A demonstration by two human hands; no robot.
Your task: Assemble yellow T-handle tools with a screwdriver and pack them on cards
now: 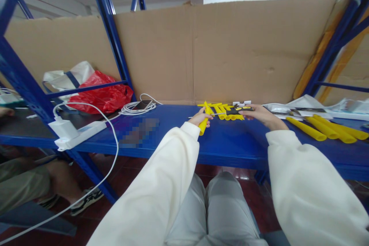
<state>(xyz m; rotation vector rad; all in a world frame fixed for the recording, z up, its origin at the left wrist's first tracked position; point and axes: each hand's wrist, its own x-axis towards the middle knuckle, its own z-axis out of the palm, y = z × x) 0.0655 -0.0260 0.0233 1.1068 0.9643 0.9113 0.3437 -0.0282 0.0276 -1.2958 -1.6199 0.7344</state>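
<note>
My left hand [198, 117] is closed around a yellow tapered tube [203, 126], which it holds above the blue table, tilted. My right hand [256, 113] grips the black and yellow handle of a screwdriver [232, 112]. The screwdriver's thin metal shaft points left and crosses the tube beside my left fingers; whether its tip passes through or behind the tube I cannot tell. Just beyond my hands, several smaller yellow pieces [221, 110] lie in a row on the table, partly hidden by the screwdriver.
Several yellow tubes [331, 127] lie at right near plastic bags [305, 102]. At left are a white power strip [82, 135] with a trailing cable, a phone [144, 105], and a red bag [105, 91]. Cardboard [230, 50] walls the back; blue posts [111, 30] flank it. Another person's leg [62, 178] shows lower left.
</note>
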